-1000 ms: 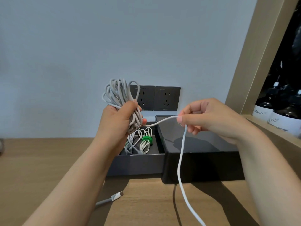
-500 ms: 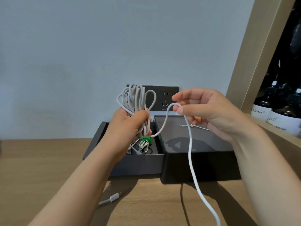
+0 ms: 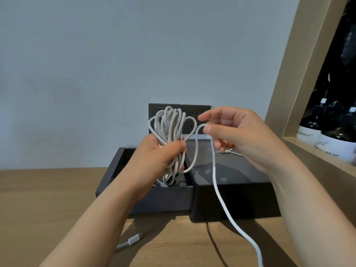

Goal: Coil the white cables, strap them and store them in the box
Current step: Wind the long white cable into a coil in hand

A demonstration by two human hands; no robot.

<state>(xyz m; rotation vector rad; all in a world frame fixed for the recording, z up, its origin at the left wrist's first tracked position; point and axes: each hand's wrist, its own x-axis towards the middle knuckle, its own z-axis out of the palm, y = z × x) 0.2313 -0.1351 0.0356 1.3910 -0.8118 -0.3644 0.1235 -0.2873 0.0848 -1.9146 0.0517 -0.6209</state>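
My left hand (image 3: 159,160) grips a coil of white cable (image 3: 169,124) with several loops, held upright above the open dark box (image 3: 115,170). My right hand (image 3: 231,132) pinches the free run of the same cable (image 3: 217,189) between thumb and forefinger, just right of the coil; the run hangs down past the table's front edge. Inside the box, under my left hand, lies another coiled white cable (image 3: 168,180), mostly hidden. A thin white strap (image 3: 229,151) rests on the box lid (image 3: 231,176).
A white plug end (image 3: 133,239) lies on the wooden table (image 3: 38,209) in front of the box. Dark wall sockets (image 3: 194,114) sit behind the hands. A wooden shelf (image 3: 285,93) at right holds dark bottles (image 3: 335,139).
My right hand rose and moved left, bringing a fresh loop of cable up beside the coil. My left hand with the coil shifted right and lower, over the box.
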